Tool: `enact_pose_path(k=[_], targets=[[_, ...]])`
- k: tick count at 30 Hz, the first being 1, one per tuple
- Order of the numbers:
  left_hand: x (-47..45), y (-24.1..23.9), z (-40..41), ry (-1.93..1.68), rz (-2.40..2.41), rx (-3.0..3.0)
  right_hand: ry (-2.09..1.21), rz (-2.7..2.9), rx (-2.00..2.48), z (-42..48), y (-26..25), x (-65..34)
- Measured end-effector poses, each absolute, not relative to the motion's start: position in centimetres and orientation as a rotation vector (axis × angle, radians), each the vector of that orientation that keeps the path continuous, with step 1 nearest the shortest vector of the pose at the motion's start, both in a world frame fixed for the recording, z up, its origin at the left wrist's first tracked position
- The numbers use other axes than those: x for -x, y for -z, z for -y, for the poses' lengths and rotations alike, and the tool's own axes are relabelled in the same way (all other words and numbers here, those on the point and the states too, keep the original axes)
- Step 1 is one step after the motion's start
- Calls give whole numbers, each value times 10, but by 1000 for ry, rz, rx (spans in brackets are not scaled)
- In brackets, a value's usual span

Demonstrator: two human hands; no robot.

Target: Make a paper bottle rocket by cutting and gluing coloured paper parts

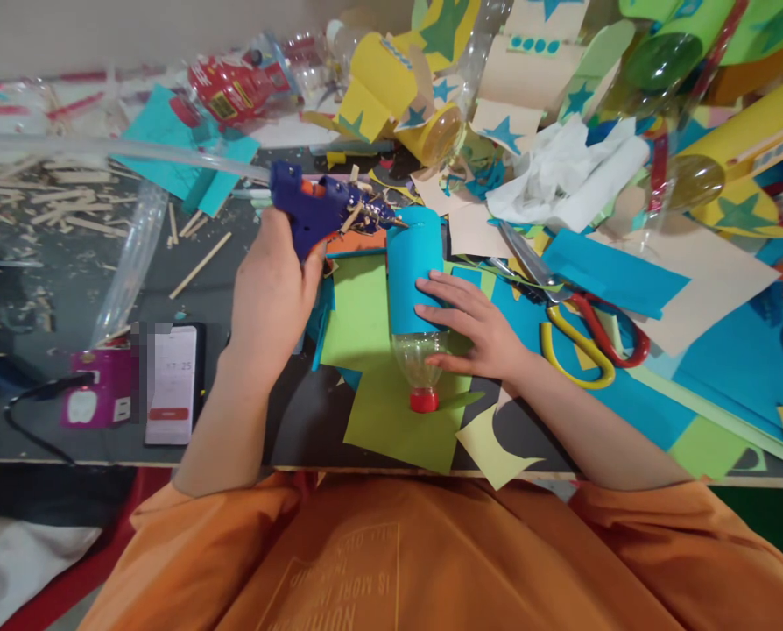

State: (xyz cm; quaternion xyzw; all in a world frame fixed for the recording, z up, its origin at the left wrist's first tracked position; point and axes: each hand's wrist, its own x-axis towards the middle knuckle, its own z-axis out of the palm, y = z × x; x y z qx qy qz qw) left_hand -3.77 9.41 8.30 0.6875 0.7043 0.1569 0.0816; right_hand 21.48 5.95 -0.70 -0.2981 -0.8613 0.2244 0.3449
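My left hand (pixel 277 294) is wrapped round the handle of a dark blue glue gun (pixel 313 206). Its nozzle, crusted with bits of wood, points right and meets the upper part of a blue paper wrap (pixel 415 272). That wrap goes around a clear plastic bottle (pixel 419 355) lying with its red cap (pixel 424 400) toward me. My right hand (pixel 474 324) rests on the bottle's right side, fingers spread over the paper and the clear neck end. Green paper sheets (pixel 391 421) lie under the bottle.
Scissors (pixel 579 324) with red and yellow handles lie open at right. A phone (pixel 172 386) and a purple box (pixel 99 390) sit at left, near scattered wood sticks (pixel 63 197). Paper-covered bottles (pixel 713 166), crumpled tissue (pixel 562 175) and a red-labelled bottle (pixel 234 92) fill the back.
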Motion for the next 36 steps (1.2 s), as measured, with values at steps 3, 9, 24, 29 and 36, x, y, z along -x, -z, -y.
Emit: enact_pose_path(k=[3,9,24,29,36], targets=[[39,-88,-94,-384,-2172,-2056,-539,2226,739,-59,7,-215],[45,-86,-95,-308,-2337,-1935,-564,2210,733,-59,8,-215],[37,-67,-94,-570,-2106,-2048,-560,2219,737,-60,7,-215],[38,-68,-94,-563,-2086,-2060,-582,2223,772,-60,8,-215],[41,-66,-95,-520,-2093,-2122,-537,2213,740,-60,9,-214]])
